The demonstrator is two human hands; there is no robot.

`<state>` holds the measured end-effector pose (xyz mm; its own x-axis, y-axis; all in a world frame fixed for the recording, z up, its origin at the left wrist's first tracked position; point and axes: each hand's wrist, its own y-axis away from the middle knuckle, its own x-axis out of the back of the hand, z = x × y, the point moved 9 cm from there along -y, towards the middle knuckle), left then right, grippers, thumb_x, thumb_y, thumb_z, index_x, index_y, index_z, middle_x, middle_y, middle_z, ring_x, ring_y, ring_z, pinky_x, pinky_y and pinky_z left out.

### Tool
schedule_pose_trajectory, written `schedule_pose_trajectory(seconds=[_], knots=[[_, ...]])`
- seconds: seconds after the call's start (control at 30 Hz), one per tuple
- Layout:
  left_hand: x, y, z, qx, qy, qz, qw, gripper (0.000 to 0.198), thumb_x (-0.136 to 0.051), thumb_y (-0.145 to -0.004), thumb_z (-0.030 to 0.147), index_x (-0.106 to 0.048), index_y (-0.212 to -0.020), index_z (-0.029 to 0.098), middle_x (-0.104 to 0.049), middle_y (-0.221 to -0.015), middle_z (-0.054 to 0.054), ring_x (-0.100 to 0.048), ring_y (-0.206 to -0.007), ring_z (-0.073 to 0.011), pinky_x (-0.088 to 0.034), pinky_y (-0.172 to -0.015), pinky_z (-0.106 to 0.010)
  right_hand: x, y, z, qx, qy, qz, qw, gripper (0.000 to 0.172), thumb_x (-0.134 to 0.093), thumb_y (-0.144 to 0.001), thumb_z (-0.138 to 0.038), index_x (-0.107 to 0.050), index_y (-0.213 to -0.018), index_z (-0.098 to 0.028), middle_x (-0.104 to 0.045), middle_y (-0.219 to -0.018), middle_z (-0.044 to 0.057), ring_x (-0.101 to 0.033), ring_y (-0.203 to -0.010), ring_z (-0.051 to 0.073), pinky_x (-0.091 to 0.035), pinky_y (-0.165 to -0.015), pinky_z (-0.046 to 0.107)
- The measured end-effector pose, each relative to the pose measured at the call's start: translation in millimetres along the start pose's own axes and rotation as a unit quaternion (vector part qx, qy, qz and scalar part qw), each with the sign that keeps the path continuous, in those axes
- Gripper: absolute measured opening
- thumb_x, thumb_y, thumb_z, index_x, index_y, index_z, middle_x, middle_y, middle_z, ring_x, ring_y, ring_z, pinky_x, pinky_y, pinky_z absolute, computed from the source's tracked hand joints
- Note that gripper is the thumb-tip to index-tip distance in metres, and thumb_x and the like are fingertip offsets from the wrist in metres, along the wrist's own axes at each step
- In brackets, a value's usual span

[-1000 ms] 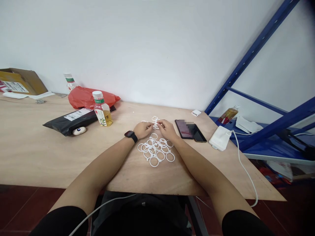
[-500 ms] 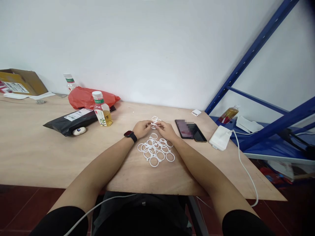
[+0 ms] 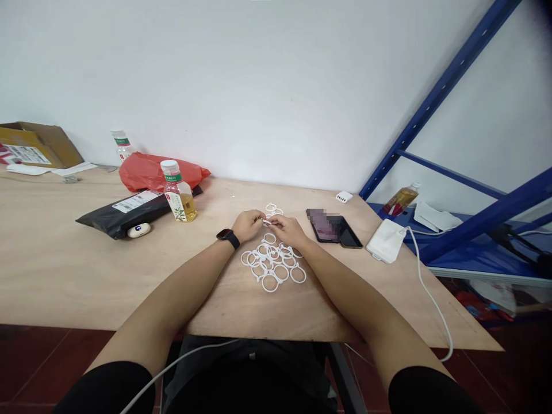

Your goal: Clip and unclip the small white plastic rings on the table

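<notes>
My hands meet at the middle of the frame. My left hand (image 3: 248,224) and right hand (image 3: 287,229) both pinch one small white ring (image 3: 267,222), fingertips closed on it, just above the surface (image 3: 64,270). Just below them lies a spread of loose rings (image 3: 273,264), many overlapping, none touched. Just above my hands sits a smaller cluster of rings (image 3: 272,209), set apart. I judge the work less than half done: a few rings lie in the far cluster, and most are in the near spread.
</notes>
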<state>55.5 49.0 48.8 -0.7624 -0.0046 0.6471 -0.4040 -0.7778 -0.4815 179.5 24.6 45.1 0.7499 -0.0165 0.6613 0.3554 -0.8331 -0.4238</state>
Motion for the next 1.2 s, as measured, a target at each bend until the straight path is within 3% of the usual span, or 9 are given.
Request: schedule_pose_trajectory(seconds=[0.13, 0.23, 0.3, 0.4, 0.53, 0.63, 0.77, 0.93, 1.2], knots=[[4.5, 0.8, 1.8, -0.015, 0.002, 0.029, 0.999, 0.033, -0.047, -0.08, 0.014, -0.069, -0.105, 0.017, -0.071, -0.101, -0.006, -0.064, -0.087, -0.0167, -0.051, -0.084, -0.029, 7.1, -0.8, -1.0, 0.014, 0.027, 0.034, 0.999, 0.018, -0.059, -0.088, -0.026, -0.068, -0.104, -0.025, -0.074, -0.1, 0.002, -0.07, -0.089, 0.018, -0.054, -0.082, 0.03], [9.7, 2.9, 3.1, -0.017, -0.001, 0.059, 0.998, 0.045, -0.051, -0.083, 0.017, -0.057, -0.127, 0.018, -0.065, -0.118, -0.008, -0.061, -0.079, -0.0136, -0.051, -0.082, -0.029, 24.1, -1.1, 2.7, 0.005, 0.081, 0.103, 0.991, 0.018, -0.059, -0.088, -0.027, -0.069, -0.102, -0.024, -0.073, -0.101, 0.004, -0.068, -0.087, 0.019, -0.053, -0.084, 0.033], [11.7, 4.0, 2.0, -0.01, -0.007, 0.071, 0.997, 0.046, -0.052, -0.084, 0.019, -0.054, -0.13, 0.018, -0.064, -0.118, -0.008, -0.058, -0.07, -0.0114, -0.052, -0.079, -0.029, 29.9, -1.1, 2.7, 0.015, 0.093, 0.118, 0.988, 0.019, -0.063, -0.084, -0.026, -0.069, -0.101, -0.023, -0.071, -0.104, 0.006, -0.066, -0.086, 0.019, -0.052, -0.083, 0.033], [12.7, 4.7, 0.6, -0.008, -0.021, 0.08, 0.997, 0.037, -0.052, -0.085, 0.019, -0.058, -0.122, 0.017, -0.065, -0.113, -0.007, -0.057, -0.068, -0.0112, -0.051, -0.077, -0.029, 21.7, -1.8, -1.5, 0.055, 0.083, 0.064, 0.993, 0.019, -0.066, -0.078, -0.022, -0.071, -0.096, -0.021, -0.07, -0.1, 0.006, -0.064, -0.087, 0.018, -0.051, -0.08, 0.031], [6.9, 3.5, 1.5, -0.022, -0.04, 0.06, 0.997, 0.026, -0.051, -0.087, 0.02, -0.065, -0.108, 0.017, -0.068, -0.103, -0.006, -0.06, -0.073, -0.0135, -0.051, -0.078, -0.029, -6.7, -0.8, -2.3, 0.069, 0.088, -0.07, 0.991, 0.016, -0.068, -0.073, -0.019, -0.073, -0.088, -0.021, -0.069, -0.09, 0.003, -0.063, -0.085, 0.017, -0.049, -0.079, 0.028], [2.5, 2.8, 2.3, -0.021, -0.05, 0.039, 0.998, 0.023, -0.051, -0.089, 0.023, -0.068, -0.102, 0.017, -0.071, -0.098, -0.005, -0.063, -0.08, -0.0157, -0.051, -0.079, -0.029, -15.0, -1.2, 0.9, 0.057, 0.102, -0.096, 0.988, 0.007, -0.067, -0.074, -0.018, -0.072, -0.079, -0.021, -0.069, -0.085, 0.002, -0.063, -0.08, 0.015, -0.047, -0.074, 0.026], [0.0, 3.0, 7.6, -0.018, -0.048, 0.008, 0.999, 0.026, -0.05, -0.091, 0.028, -0.072, -0.101, 0.018, -0.073, -0.099, -0.006, -0.066, -0.086, -0.0176, -0.051, -0.081, -0.03, -2.0, -2.6, 12.8, -0.003, 0.121, -0.028, 0.992, 0.007, -0.062, -0.078, -0.02, -0.069, -0.079, -0.021, -0.068, -0.074, -0.001, -0.061, -0.068, 0.013, -0.043, -0.064, 0.023], [-7.9, 3.8, 15.8, -0.028, -0.039, -0.054, 0.997, 0.029, -0.053, -0.09, 0.03, -0.072, -0.109, 0.019, -0.075, -0.092, -0.005, -0.067, -0.075, -0.0162, -0.051, -0.072, -0.027, 20.2, 0.3, 19.1, -0.041, 0.092, 0.082, 0.992, 0.01, -0.059, -0.083, -0.025, -0.068, -0.086, -0.022, -0.071, -0.075, -0.001, -0.064, -0.068, 0.014, -0.045, -0.066, 0.025], [0.8, 3.0, 3.6, -0.013, -0.025, 0.025, 0.999, 0.03, -0.056, -0.089, 0.028, -0.07, -0.114, 0.019, -0.075, -0.103, -0.005, -0.069, -0.074, -0.0149, -0.054, -0.074, -0.027, 15.5, -0.3, 18.2, -0.031, 0.062, 0.077, 0.995, 0.019, -0.06, -0.084, -0.026, -0.066, -0.102, -0.023, -0.074, -0.084, 0.0, -0.067, -0.072, 0.015, -0.049, -0.07, 0.026]])
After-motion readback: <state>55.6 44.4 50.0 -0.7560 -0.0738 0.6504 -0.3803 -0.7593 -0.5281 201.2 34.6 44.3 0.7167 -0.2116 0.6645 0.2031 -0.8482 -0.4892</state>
